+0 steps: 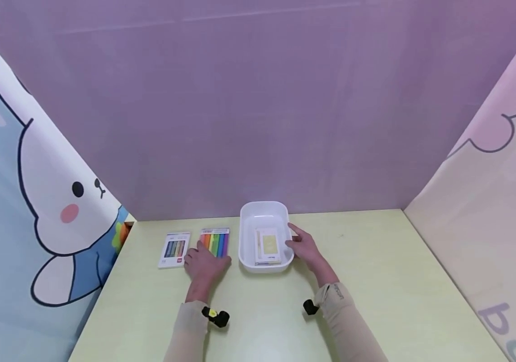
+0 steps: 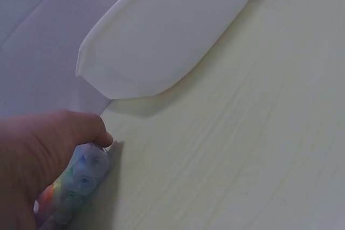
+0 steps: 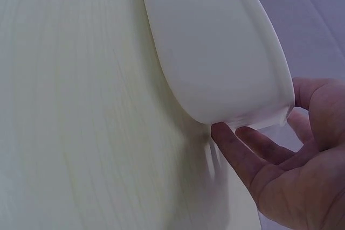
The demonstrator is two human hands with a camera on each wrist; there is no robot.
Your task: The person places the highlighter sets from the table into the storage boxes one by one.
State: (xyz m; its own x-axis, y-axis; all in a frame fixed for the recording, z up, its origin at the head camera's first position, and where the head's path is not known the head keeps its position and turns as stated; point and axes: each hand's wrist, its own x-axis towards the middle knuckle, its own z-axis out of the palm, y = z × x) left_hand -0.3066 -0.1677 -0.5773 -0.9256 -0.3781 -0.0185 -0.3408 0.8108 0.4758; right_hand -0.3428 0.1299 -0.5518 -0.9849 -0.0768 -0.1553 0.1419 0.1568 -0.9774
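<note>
My left hand [image 1: 207, 264] grips the lower part of a clear pack of rainbow-coloured sticks [image 1: 214, 241]. In the left wrist view, the thumb bends over one corner of the pack [image 2: 86, 179], whose rounded stick ends show; the other fingers are hidden there. The right hand [image 1: 305, 246] holds the right side of a white plastic tray [image 1: 264, 208]. The right wrist view has one digit at the tray's [image 3: 215, 47] rim and fingers against its lower side. Inside the tray lies a white box with a pale yellow panel [image 1: 269, 245].
A flat white box picturing coloured sticks [image 1: 175, 250] lies left of the left hand. The pale table [image 1: 362, 281] meets a purple cloth wall [image 1: 258, 110] at its back edge. Patterned cloths [image 1: 77, 231] hang at both sides.
</note>
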